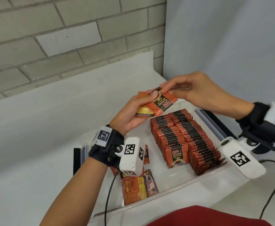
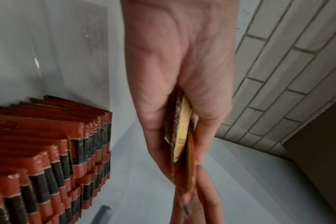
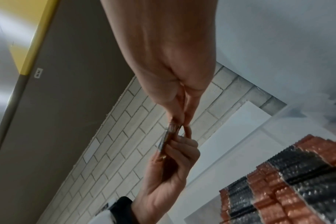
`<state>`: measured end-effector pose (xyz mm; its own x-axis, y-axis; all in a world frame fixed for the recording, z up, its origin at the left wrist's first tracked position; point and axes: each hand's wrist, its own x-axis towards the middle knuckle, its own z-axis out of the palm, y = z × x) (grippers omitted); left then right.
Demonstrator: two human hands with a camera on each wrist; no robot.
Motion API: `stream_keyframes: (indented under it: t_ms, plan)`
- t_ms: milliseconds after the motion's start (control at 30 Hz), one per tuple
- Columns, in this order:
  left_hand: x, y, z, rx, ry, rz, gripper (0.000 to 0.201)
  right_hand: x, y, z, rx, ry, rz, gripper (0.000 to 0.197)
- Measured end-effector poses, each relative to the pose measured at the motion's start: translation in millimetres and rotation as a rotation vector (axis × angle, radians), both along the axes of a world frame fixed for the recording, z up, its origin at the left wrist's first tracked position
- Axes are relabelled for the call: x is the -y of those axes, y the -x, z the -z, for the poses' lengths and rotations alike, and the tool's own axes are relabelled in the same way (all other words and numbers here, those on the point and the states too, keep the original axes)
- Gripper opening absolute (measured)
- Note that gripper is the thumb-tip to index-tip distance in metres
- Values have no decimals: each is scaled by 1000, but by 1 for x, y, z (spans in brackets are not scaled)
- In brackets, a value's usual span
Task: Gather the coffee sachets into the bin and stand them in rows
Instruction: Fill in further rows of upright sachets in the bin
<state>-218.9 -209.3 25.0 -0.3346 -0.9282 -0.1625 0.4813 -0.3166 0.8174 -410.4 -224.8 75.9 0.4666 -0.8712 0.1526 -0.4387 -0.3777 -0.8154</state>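
Above the clear bin's (image 1: 174, 190) far edge, a few light, slippery, pliable coffee sachets (image 1: 162, 103) are gripped by the left hand (image 1: 130, 115), one pinched at its sealed end by the right hand (image 1: 197, 90).

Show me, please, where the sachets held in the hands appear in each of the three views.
Head: held sachets at centre, above the bin, between both hands.
Left wrist: seen edge-on, centre right, in the left hand.
Right wrist: a thin edge at centre, pinched by the right hand.
Shared landmark: the standing rows of sachets.
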Motion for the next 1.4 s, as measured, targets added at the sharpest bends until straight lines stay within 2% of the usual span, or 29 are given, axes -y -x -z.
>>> stream_keyframes:
  t_ms: [67, 133, 233, 333, 500, 600, 667, 733, 867, 1033, 1100, 1167, 1233, 1333, 1400]
  plan:
    - [2, -2, 1, -21, 22, -58, 38, -2, -2, 1, 92, -88, 72, 17]
    - [5, -3, 2, -42, 50, -113, 43, -6, -5, 1, 228, -257, 127, 22]
    - [6, -4, 4, -63, 110, -135, 37, -15, -9, 7, 228, -421, 97, 36]
    - [5, -3, 3, -61, 141, -153, 33, -19, -14, 15, 282, -525, 90, 29]
    - [6, -4, 5, -68, 191, -150, 38, -19, -20, 23, 414, -550, 159, 13]
    - [7, -5, 1, -97, 195, -145, 24, -18, -20, 24, 393, -486, 170, 12]
    - [8, -7, 1, -93, 168, -179, 20, -20, -15, 21, 337, -449, 159, 13]
    - [9, -9, 3, -75, 133, -214, 20, -23, -5, 16, 208, -442, 86, 17]
    - [8, -8, 0, -110, 59, -251, 17, -39, 16, 10, -133, -456, -231, 14]
    - [7, -6, -2, -114, 25, -250, 13, -63, 27, 26, -515, -320, -515, 6]
    - [7, -7, -3, -124, 14, -259, 13, -71, 26, 37, -612, -263, -532, 1]
    - [6, -6, -3, -133, 11, -264, 14, -75, 23, 47, -729, -175, -518, 8]
    - [6, -6, -2, -139, 7, -270, 15, -75, 20, 50, -811, -39, -487, 7]
    - [5, -5, -2, -137, 8, -272, 20, -72, 21, 48, -871, 161, -400, 9]
    - [6, -4, -1, -123, 6, -269, 19, -71, 22, 47, -821, 286, -372, 9]
